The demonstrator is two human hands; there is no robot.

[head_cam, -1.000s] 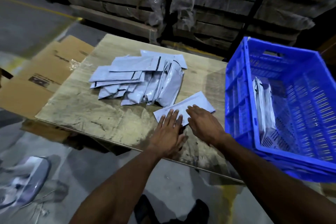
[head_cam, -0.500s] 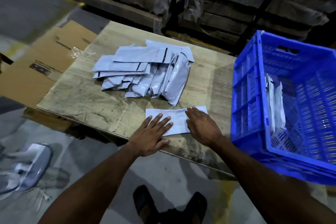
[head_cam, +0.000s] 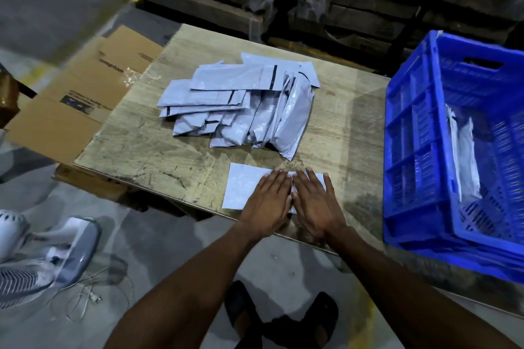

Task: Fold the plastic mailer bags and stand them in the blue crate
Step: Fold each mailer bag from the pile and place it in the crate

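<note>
Mailer bag (head_cam: 243,186), hands (head_cam: 268,201) now side-by-side

Both hands lie flat side by side on one mailer bag (head_cam: 243,190), left hand (head_cam: 268,202) touching right hand (head_cam: 314,204); beyond the fingertips (head_cam: 279,174) lies the bag pile (head_cam: 241,105), right of the fingers the crate (head_cam: 414,133) holding standing bags (head_cam: 465,156)
</note>
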